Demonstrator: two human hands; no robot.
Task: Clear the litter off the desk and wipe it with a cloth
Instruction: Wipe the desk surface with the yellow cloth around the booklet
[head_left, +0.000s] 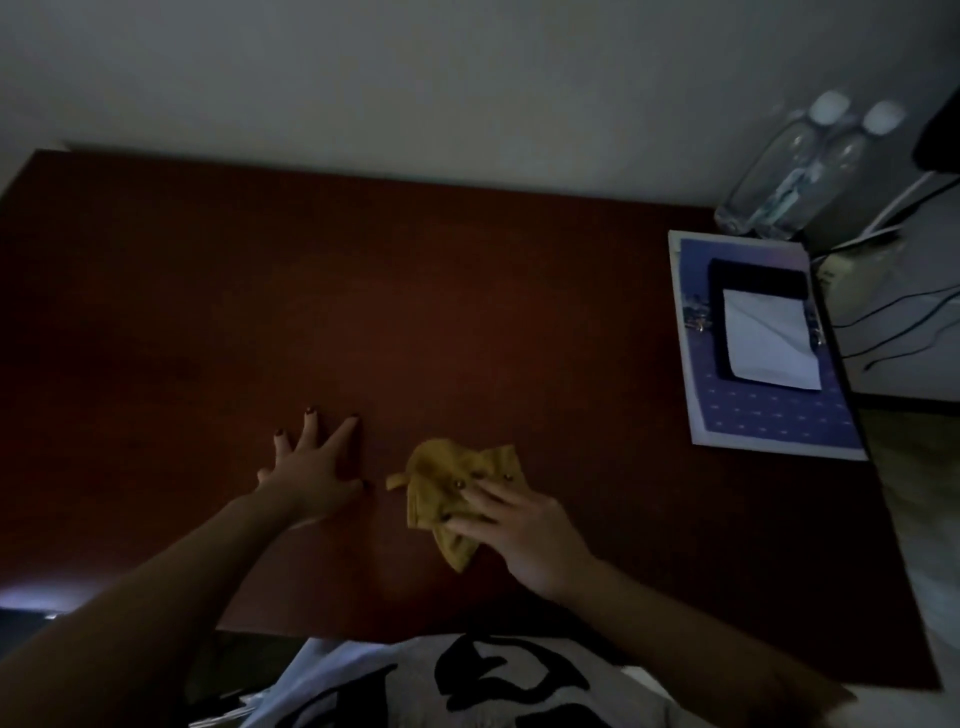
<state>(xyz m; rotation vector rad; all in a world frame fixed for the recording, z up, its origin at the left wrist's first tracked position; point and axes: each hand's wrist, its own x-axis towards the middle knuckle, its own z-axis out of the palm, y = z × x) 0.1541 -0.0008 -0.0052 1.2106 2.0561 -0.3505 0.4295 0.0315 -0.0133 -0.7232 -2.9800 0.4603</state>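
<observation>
Wiping stage, dim light. Near centre: right hand, fingers spread, presses crumpled yellow cloth flat on desk, a palm-down hold giving pressure for strokes. Just left, apart from cloth: left hand lies open, empty, on the wood, prob. as a brace. Far right: booklet w/ notepad; two bottles beyond. No litter visible.

Two bare arms reach forward over a dim desktop, palms down.

The left hand lies flat, fingers spread wide and pointing away, nails painted dark. Just to its right, the right hand presses down with fingers extended toward the far left, its wrist bent and forearm angling in from the near right.
</observation>
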